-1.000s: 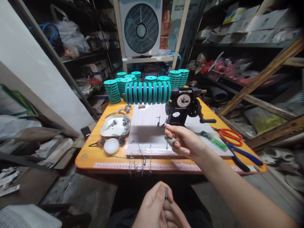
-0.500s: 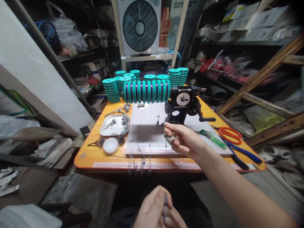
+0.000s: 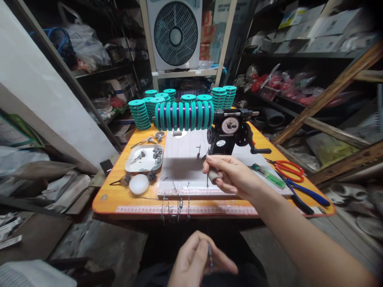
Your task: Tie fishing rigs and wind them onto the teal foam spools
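Observation:
At the bottom centre, my left hand point(image 3: 196, 259) is closed by thumb and forefinger on a small slim dark grey piece point(image 3: 210, 250) with a bluish lower end; its other fingers stretch out to the right. Over the front of the white board point(image 3: 185, 177), my right hand point(image 3: 226, 173) pinches thumb and forefinger together. What lies in that pinch is too fine to make out. A grey cylinder-like piece point(image 3: 213, 175) sits at its curled fingers, perhaps a finger sleeve. Behind stands a row of teal spools point(image 3: 184, 115) with purple line, on the shaft of a black hand-crank winder point(image 3: 226, 129).
Left on the table are a white tray point(image 3: 131, 164) of small metal parts and a round white lid point(image 3: 139, 184). Small rigs point(image 3: 180, 203) hang over the front edge. Orange-handled scissors point(image 3: 289, 169), blue-handled pliers point(image 3: 308, 193) and a green cutter point(image 3: 272, 177) lie right.
My right hand has shifted slightly left, its grey piece turning more into view. My left hand's lower fingers have spread out to the right, while the slim piece stays in its thumb grip.

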### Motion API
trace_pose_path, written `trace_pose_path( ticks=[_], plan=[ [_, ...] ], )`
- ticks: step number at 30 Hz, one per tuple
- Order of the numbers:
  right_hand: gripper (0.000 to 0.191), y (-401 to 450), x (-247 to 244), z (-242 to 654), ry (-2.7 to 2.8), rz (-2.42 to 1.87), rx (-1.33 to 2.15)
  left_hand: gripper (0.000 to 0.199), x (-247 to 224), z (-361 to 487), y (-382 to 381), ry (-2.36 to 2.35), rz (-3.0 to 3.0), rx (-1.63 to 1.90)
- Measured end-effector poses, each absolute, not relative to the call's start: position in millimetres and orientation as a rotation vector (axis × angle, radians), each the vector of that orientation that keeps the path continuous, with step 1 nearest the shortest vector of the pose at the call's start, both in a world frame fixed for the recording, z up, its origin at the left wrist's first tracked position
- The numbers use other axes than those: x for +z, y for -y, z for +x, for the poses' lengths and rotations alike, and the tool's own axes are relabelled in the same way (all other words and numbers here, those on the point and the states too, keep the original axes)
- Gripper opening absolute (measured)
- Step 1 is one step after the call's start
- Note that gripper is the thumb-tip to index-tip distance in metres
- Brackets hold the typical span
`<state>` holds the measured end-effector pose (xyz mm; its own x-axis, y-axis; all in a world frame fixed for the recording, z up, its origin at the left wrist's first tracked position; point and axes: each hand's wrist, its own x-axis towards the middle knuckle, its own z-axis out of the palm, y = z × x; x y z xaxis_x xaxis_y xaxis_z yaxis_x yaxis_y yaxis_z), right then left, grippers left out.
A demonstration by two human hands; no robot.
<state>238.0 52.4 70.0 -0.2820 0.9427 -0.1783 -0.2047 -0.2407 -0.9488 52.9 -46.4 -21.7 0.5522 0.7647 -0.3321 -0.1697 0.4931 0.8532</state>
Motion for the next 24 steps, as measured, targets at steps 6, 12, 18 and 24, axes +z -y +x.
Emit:
trace_pose_path(
  ticks=[6,12,18,24],
  plan=[
    [0.041,-54.1,95.2,247.7,1.899,-1.341,1.072,0.031,1.9,58.1,8.9,-0.952,1.5,0.902],
    [0.044,-55.9,106.1,248.1,2.108,-1.389,0.854,0.032,37.9,91.8,-38.6,-0.66,1.051,0.977],
    [0.037,-58.5,97.5,245.4,1.513,-1.104,1.556,0.028,43.2,98.4,-49.4,-0.65,1.078,1.015],
    [0.036,-74.0,84.9,228.2,0.899,-0.871,1.774,0.026,42.6,97.8,-32.7,-0.626,0.869,1.005]
  ],
)
